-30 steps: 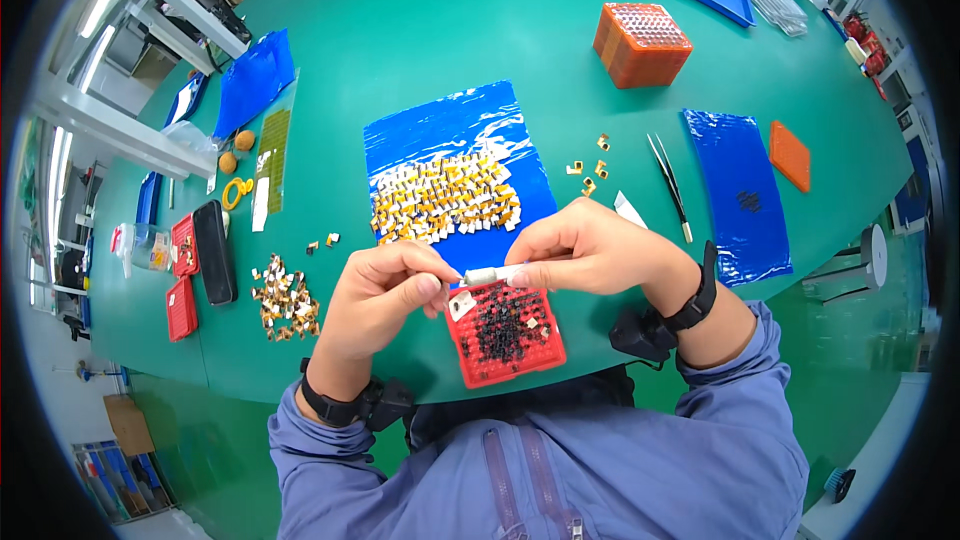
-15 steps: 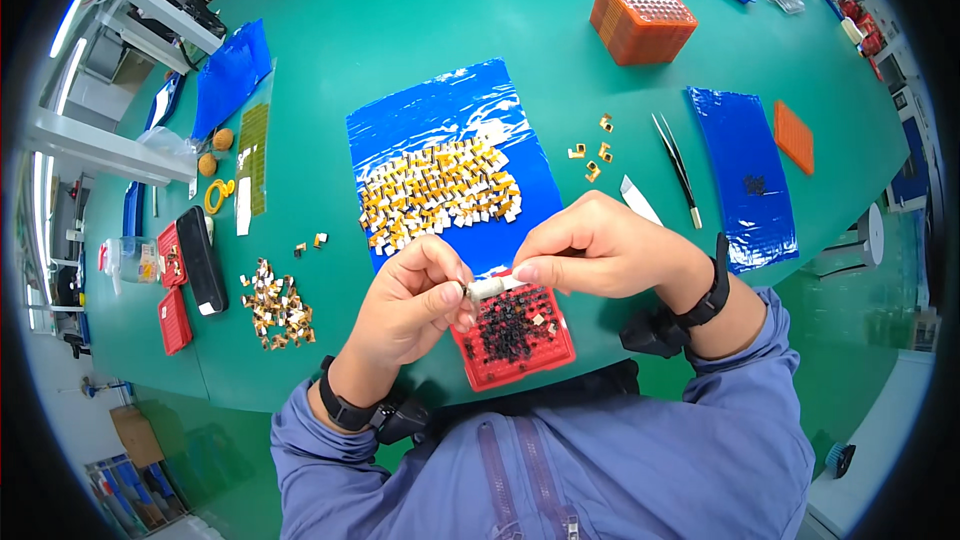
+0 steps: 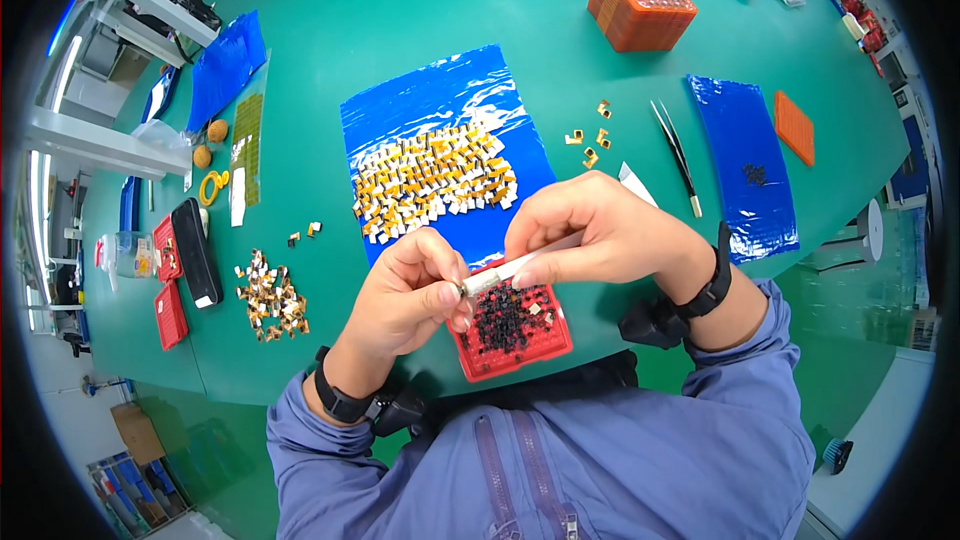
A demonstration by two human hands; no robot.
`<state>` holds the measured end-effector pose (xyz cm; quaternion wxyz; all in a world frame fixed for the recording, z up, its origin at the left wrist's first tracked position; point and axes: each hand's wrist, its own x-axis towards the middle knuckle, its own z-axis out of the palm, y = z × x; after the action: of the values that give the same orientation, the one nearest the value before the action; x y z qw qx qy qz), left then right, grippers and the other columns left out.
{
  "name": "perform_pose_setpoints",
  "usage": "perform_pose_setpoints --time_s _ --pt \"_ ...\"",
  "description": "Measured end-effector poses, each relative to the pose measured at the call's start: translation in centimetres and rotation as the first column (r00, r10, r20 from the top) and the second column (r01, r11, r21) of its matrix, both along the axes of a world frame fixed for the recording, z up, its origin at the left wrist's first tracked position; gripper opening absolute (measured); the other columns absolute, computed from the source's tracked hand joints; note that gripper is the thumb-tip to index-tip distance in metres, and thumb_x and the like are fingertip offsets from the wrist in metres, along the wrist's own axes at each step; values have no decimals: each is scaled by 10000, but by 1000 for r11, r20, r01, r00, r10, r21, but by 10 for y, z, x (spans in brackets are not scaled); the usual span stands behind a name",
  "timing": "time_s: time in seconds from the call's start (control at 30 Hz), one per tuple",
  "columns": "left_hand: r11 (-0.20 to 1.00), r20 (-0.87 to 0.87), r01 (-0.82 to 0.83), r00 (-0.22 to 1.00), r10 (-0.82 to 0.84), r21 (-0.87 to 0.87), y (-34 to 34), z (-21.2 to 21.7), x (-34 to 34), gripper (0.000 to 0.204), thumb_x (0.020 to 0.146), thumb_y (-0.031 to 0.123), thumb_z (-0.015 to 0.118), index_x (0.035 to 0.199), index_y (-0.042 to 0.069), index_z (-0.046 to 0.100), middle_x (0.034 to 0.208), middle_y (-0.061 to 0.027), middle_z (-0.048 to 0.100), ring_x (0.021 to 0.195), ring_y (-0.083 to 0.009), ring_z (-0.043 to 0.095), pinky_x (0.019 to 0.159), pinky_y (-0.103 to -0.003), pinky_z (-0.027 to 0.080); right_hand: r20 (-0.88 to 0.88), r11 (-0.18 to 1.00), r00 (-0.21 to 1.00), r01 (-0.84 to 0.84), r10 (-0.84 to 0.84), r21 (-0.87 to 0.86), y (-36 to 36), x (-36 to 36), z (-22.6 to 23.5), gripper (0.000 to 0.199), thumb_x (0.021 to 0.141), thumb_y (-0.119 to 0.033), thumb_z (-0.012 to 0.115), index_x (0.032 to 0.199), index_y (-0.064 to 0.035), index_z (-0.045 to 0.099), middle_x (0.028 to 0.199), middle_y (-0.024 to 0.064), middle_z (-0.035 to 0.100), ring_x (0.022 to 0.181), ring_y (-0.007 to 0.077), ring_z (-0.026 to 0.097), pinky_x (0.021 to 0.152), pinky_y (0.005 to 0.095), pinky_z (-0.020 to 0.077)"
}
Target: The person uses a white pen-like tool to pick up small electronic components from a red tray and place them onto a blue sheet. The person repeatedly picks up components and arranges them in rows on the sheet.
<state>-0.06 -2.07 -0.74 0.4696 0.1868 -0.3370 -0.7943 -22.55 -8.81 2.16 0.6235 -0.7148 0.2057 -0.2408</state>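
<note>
Both of my hands meet above a red tray that holds many small black pieces and a few pale ones. My left hand is closed in a pinch at its fingertips, on a tiny part too small to name. In my right hand, thumb and fingers grip a slim white stick-like tool. The tool's near end touches or nearly touches the left fingertips. Just beyond lies a blue film sheet bearing rows of small white-and-amber parts.
Right of the sheet are loose gold parts, a white pointed piece, tweezers and another blue sheet. An orange tray stack stands behind. Leftward are a pile of small parts, a black case and yellow scissors.
More of the white tool shows between my right fingers, and it slants more. The table scene has shifted slightly up in the view. Both hands keep their grips.
</note>
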Motion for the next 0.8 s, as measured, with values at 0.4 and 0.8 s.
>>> perform_pose_setpoints --time_s 0.4,0.8 --pt "999 -65 14 998 -11 44 0 -2 -2 130 859 49 616 867 28 487 765 -87 583 643 -147 622 576 -241 514 17 919 997 75 -74 -387 2 2 -2 97 827 -114 657 839 -19 665 671 47 625 591 133 588 517 263 432" --pt "998 -85 56 995 -55 11 -1 -5 0 118 846 31 619 857 23 502 764 -107 585 653 -160 626 573 -251 541 -6 998 998 -61 61 33 3 2 5 116 839 -125 649 799 -28 599 604 16 551 551 83 509 521 231 413"
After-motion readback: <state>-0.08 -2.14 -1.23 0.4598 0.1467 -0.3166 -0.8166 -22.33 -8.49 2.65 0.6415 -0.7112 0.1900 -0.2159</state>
